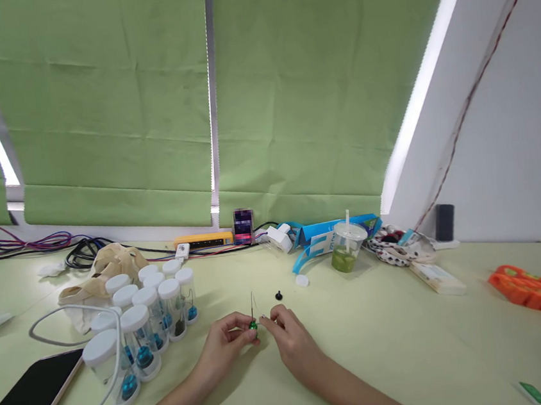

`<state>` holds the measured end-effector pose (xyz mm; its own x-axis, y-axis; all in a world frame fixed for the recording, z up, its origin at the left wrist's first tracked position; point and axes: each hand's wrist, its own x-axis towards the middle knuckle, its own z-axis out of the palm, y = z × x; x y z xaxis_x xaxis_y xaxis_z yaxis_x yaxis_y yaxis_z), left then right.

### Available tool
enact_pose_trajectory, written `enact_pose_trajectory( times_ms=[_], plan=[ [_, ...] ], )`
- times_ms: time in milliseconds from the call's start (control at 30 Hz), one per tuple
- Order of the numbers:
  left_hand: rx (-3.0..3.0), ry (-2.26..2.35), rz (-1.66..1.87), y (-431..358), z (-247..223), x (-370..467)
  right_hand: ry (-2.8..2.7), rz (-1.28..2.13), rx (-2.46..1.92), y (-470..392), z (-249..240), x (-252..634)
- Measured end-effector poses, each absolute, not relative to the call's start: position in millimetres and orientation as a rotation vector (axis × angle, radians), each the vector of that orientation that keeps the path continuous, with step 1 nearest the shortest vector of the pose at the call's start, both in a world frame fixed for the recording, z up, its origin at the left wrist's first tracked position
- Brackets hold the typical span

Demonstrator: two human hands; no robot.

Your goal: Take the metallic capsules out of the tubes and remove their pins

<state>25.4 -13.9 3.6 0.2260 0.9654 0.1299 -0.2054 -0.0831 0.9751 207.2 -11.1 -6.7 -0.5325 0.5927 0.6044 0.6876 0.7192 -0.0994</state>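
Note:
My left hand point(226, 341) pinches a small shiny green piece point(253, 325) between thumb and fingers. A thin dark metal wire point(251, 304) stands up out of that piece. My right hand point(292, 345) is close beside it, fingers curled and pinched at the right side of the green piece. What the right fingertips hold, if anything, is too small to make out. Just beyond the hands lies a small black part point(279, 295), and farther back a white round cap point(302, 280).
Several clear jars point(143, 345) with white lids, holding blue pieces, stand at left beside a black-screened phone point(30, 401) and a grey cable point(117, 373). A drink cup point(346, 252) stands at the back. Orange foam-like pieces point(531, 291) lie at right.

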Motion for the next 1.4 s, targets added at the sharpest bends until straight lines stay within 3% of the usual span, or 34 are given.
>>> enact_pose_trajectory(
  times_ms=[400, 1400],
  plan=[
    [1.333, 0.789, 1.170, -15.3, 2.6, 26.5, -2.217, -0.496, -0.856, -9.1, -0.1, 206.1],
    [1.367, 0.791, 1.171, -15.2, 2.9, 26.6, -2.223, -0.468, -0.870, -8.6, 4.1, 203.9]
  ],
)
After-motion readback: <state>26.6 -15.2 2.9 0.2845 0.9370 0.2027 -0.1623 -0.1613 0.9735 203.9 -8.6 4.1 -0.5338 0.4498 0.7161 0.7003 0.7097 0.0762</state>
